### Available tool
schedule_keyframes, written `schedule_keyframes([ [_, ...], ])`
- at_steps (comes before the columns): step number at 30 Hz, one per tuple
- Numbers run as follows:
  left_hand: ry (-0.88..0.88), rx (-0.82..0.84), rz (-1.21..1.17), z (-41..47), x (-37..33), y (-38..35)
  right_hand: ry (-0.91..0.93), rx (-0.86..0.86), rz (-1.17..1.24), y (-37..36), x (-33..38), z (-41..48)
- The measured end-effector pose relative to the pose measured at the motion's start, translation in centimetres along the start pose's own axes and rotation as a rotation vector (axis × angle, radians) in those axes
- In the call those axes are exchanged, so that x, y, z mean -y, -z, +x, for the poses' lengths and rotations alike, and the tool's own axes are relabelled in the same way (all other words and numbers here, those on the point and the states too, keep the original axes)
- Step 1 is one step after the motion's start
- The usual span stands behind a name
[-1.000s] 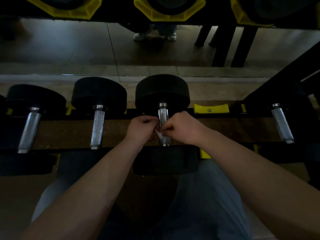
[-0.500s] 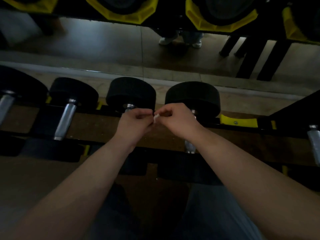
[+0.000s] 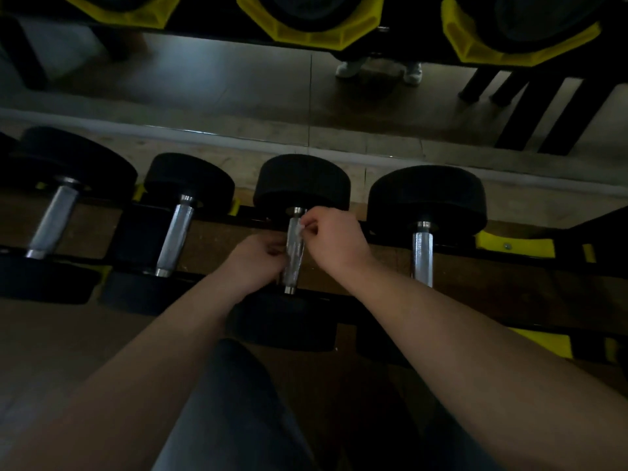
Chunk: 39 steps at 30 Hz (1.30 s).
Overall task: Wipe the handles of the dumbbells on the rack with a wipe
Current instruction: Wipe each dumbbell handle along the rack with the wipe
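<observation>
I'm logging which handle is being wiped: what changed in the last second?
Both hands left the handle they worked a second ago and shifted one dumbbell left. The right hand now presses the wipe to the top of this handle; the left hand is beside it. The dumbbells stayed racked.

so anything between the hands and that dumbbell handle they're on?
Nothing visible. The right hand presses the wipe against the upper end of the handle; the left hand sits against its left side lower down.
</observation>
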State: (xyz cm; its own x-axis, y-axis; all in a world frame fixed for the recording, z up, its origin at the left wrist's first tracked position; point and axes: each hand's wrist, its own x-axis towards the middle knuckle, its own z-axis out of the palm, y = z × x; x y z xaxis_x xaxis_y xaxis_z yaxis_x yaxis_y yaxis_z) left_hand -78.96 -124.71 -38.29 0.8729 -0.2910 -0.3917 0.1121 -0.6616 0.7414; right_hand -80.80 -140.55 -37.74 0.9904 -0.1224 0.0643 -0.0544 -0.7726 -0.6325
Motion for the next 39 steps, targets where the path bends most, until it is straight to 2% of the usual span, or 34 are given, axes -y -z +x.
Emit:
schedule_keyframes([
  [6,0.011,-0.037,-0.013,0.4,0.5,-0.2,0.062,0.035,-0.115,-0.5,-0.5,0.4],
  [10,0.028,-0.058,0.007,-0.5,-0.7,0.0,0.154,0.234,-0.175,0.2,-0.6,-0.6],
  [12,0.070,-0.070,0.023,-0.6,-1.0,0.2,0.165,0.264,-0.186,0.3,-0.6,-0.7],
  [16,0.155,-0.070,0.067,-0.5,-1.2,0.0,0.090,0.169,-0.137,0.3,-1.1,0.4],
  [21,0.162,-0.088,0.078,-0.6,-1.1,-0.5,0.037,0.062,-0.003,0.2,-1.4,1.1],
  [23,0.161,-0.118,0.090,-1.0,-1.1,-0.7,0.063,0.134,-0.012,0.5,-1.0,0.9],
  [27,0.154,-0.238,0.204,-2.5,-1.9,-2.0,0.097,0.403,-0.065,1.3,-0.8,0.7],
  [29,0.191,-0.312,0.202,-3.0,-2.1,-2.4,0.075,0.373,-0.026,1.5,-1.3,1.0],
  [33,0.243,-0.376,0.149,-3.0,-2.6,-2.3,0.051,0.136,0.118,1.3,-1.9,1.5],
  [39,0.247,-0.398,0.110,-3.4,-3.1,-2.2,0.064,0.169,0.066,0.6,-1.8,1.4],
])
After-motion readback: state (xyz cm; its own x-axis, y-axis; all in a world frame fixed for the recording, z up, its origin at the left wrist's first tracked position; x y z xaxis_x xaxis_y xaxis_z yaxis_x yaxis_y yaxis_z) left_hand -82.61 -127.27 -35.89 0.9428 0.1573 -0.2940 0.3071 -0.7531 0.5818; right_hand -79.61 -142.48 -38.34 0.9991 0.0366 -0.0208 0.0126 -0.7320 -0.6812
